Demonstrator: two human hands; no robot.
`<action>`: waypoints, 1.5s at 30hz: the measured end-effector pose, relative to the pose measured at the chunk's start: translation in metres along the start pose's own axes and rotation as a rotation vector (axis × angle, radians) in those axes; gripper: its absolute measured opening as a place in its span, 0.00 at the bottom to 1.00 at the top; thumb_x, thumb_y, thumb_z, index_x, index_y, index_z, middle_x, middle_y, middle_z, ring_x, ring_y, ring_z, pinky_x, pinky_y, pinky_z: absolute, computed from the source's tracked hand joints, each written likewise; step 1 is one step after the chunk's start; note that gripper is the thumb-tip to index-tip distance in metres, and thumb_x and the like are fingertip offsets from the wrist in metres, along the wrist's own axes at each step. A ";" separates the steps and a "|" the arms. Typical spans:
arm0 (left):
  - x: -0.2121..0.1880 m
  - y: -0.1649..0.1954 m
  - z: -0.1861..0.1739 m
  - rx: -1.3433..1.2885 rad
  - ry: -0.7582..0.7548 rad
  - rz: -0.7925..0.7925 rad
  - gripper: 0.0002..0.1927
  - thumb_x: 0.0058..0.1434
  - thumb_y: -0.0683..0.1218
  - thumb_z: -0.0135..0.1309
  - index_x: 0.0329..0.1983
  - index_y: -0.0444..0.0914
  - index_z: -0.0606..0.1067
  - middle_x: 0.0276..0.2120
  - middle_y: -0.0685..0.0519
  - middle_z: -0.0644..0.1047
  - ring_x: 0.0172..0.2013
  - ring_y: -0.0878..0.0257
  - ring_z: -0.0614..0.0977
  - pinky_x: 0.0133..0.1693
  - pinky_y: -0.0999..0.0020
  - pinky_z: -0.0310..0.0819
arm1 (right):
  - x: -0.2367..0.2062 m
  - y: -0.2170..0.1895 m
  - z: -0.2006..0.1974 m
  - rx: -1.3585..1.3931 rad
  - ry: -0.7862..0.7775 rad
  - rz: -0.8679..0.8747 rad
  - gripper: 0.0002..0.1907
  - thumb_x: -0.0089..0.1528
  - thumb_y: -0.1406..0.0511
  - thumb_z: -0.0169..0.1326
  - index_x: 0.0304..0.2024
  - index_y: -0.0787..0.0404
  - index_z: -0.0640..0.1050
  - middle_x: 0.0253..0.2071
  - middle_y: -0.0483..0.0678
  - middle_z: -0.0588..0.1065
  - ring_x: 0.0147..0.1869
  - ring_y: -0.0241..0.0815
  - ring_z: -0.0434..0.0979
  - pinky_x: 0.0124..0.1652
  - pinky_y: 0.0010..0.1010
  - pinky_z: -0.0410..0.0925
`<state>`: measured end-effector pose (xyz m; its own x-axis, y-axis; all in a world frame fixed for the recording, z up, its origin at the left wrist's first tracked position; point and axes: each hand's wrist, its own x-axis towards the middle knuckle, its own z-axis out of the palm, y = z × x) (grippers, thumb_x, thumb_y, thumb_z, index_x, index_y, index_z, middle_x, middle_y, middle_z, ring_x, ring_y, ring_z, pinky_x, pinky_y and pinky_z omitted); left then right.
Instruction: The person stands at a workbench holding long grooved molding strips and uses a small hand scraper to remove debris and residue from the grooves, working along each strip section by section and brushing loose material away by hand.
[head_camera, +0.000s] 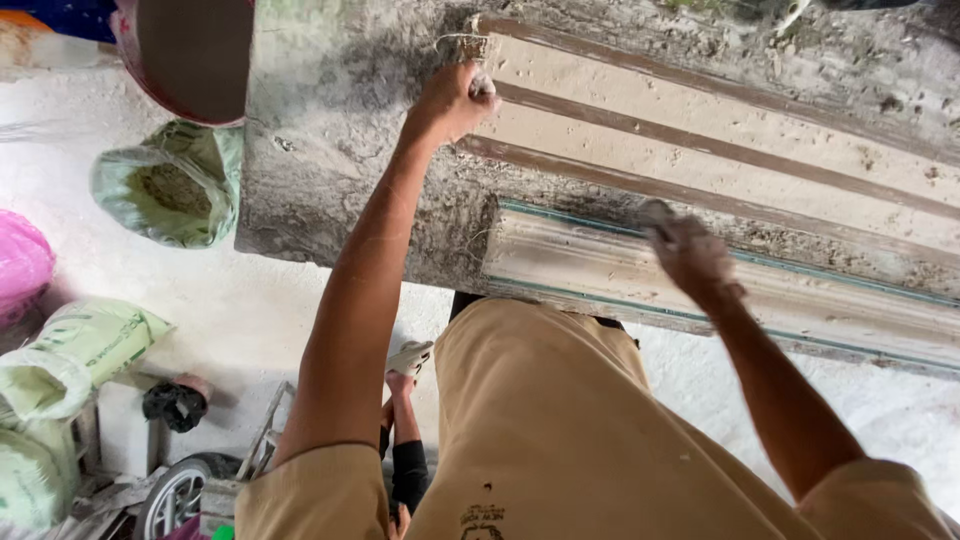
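From over the person's shoulders, a long pale moulding (720, 150) lies on the grimy grey worktop (330, 150), cream-coloured with dark brown grooves running its length. A second, ridged white moulding (600, 265) sits along the near edge, edged in thin green lines. Both run out of frame to the right.

The left hand (450, 100) is fisted at the upper-left end of the cream moulding, fingers curled tight on something small and whitish; what it is I cannot make out. The right hand (690, 250), caked in white dust and blurred, rests over the ridged moulding, fingers bunched around a small greyish object, also unclear.

Greenish sacks (175, 185) lie on the dusty floor to the left.
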<state>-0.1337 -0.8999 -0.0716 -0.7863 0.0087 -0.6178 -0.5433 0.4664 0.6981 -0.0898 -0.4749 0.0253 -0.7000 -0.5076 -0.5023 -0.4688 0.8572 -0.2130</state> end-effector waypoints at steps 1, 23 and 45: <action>0.001 0.000 0.000 0.038 -0.012 0.012 0.12 0.67 0.47 0.54 0.50 0.37 0.74 0.33 0.51 0.80 0.23 0.69 0.78 0.23 0.73 0.75 | -0.005 0.009 -0.005 0.001 -0.044 0.063 0.19 0.78 0.52 0.43 0.68 0.45 0.73 0.35 0.50 0.80 0.24 0.37 0.72 0.19 0.26 0.62; -0.058 -0.054 0.029 0.069 0.624 0.304 0.07 0.67 0.42 0.57 0.45 0.35 0.80 0.37 0.43 0.80 0.36 0.55 0.82 0.39 0.58 0.77 | 0.128 -0.122 -0.028 -0.298 -0.208 -0.372 0.25 0.72 0.67 0.32 0.72 0.55 0.58 0.39 0.64 0.76 0.16 0.35 0.66 0.07 0.25 0.58; -0.112 -0.063 0.000 0.425 0.198 0.315 0.19 0.74 0.52 0.48 0.35 0.32 0.72 0.33 0.33 0.76 0.38 0.32 0.77 0.38 0.42 0.69 | -0.024 0.060 0.009 -0.102 -0.282 0.102 0.23 0.76 0.63 0.39 0.74 0.43 0.63 0.42 0.55 0.79 0.23 0.39 0.74 0.14 0.26 0.67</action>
<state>-0.0113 -0.9299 -0.0469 -0.9537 0.0584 -0.2951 -0.1392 0.7838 0.6052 -0.0962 -0.4101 0.0169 -0.5763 -0.3629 -0.7322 -0.4653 0.8823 -0.0711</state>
